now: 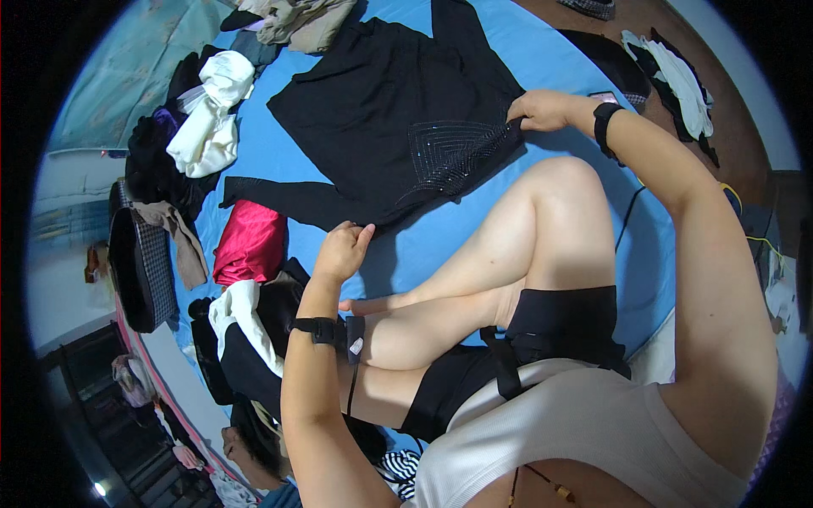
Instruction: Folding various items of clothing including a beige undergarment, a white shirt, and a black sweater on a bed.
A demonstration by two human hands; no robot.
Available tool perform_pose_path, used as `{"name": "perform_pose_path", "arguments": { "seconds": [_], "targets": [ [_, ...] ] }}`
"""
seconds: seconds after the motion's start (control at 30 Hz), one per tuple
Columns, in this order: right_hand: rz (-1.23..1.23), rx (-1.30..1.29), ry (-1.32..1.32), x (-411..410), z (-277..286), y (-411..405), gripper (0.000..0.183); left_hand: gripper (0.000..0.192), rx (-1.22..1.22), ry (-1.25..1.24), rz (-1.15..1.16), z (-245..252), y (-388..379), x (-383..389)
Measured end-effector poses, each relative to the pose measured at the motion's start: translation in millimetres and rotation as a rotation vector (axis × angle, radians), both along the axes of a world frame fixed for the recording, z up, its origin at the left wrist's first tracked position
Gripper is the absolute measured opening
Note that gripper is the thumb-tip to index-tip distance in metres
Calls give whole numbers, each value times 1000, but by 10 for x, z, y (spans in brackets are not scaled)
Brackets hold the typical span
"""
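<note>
A black long-sleeved top [375, 95] lies spread on the blue bed sheet [565, 70] before my crossed legs. Rows of shiny studs [444, 152] decorate its near side. My left hand [344, 249] grips the top's near edge, close to the sleeve that stretches out to the left. Over at the right, my right hand [538, 111] pinches the end of the studded edge, with the cloth bunched at the fingers. The parts of the cloth beneath both hands are hidden.
A crimson satin bundle [250, 244] sits beside the left sleeve. White cloth [213, 114] and dark clothes are heaped along the bed's left side. A houndstooth-patterned fabric box [143, 267] stands at the left edge. More garments [679, 82] lie on the brown floor at right. A phone [603, 97] rests behind my right wrist.
</note>
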State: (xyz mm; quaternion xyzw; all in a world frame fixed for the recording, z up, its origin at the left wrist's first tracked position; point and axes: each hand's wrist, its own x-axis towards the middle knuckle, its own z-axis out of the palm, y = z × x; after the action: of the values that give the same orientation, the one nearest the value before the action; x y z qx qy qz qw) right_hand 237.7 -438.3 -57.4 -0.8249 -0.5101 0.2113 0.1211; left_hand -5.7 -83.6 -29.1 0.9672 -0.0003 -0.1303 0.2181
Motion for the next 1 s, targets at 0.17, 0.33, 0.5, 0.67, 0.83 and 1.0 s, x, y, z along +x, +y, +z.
{"name": "perform_pose_path", "arguments": {
  "seconds": [0.17, 0.33, 0.5, 0.67, 0.83, 1.0],
  "targets": [
    [-139, 135, 141, -122, 87, -74, 29, 38, 127, 74, 4, 82, -62, 58],
    [5, 122, 71, -218, 123, -278, 32, 33, 142, 113, -24, 160, -121, 37],
    [49, -85, 240, -261, -97, -444, 23, 22, 136, 325, -137, -126, -275, 28],
    [-116, -234, 512, 27, 111, -433, 23, 23, 112, 338, -36, -241, -30, 13],
    [-411, -117, 459, 602, 1, -551, 23, 37, -67, 107, 729, -323, 246, 106],
    [-1062, 52, 518, 899, -86, -113, 50, 68, -487, 296, 1339, -513, 627, -32]
  ]
}}
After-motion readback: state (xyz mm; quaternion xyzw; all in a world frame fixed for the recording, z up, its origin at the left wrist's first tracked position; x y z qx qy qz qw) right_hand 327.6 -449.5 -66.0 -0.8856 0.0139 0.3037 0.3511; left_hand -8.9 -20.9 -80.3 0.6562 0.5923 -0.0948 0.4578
